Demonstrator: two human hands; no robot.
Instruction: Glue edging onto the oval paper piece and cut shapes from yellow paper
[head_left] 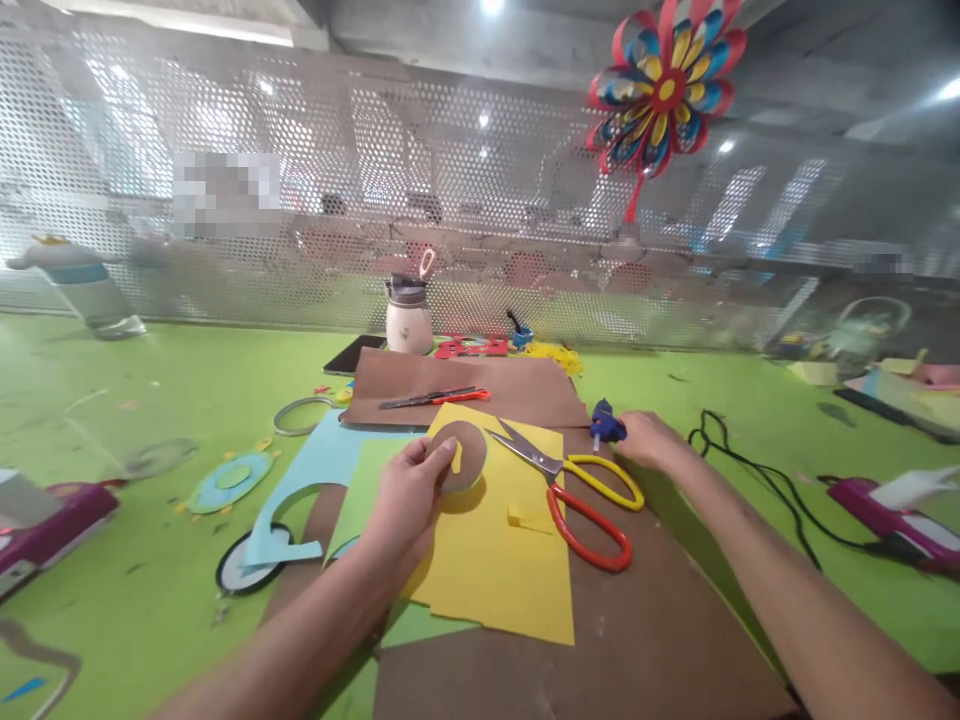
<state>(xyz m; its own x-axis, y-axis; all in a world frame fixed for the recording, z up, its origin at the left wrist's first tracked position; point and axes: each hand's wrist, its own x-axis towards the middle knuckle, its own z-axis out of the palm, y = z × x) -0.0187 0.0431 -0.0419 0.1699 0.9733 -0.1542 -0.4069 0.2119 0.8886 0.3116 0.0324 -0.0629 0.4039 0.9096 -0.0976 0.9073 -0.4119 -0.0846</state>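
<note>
My left hand (409,500) pinches a round brown card disc (469,455) between thumb and fingers. A small yellow strip (457,458) lies on the disc by my thumb. To the right, my right hand (646,440) closes around a small blue glue gun (606,422), most of its grip hidden by the fingers. Between the hands, scissors (559,468) with one yellow and one red handle rest with blades apart on yellow sheets (502,580). A folded yellow strip (529,518) lies below the blades.
Brown card (600,640) lies under the sheets on the green table. A craft knife (435,397) rests on folded brown card (517,385). Light blue paper (315,460) and a ring (300,416) are at left. A black cord (772,475) runs to a purple power strip (900,520).
</note>
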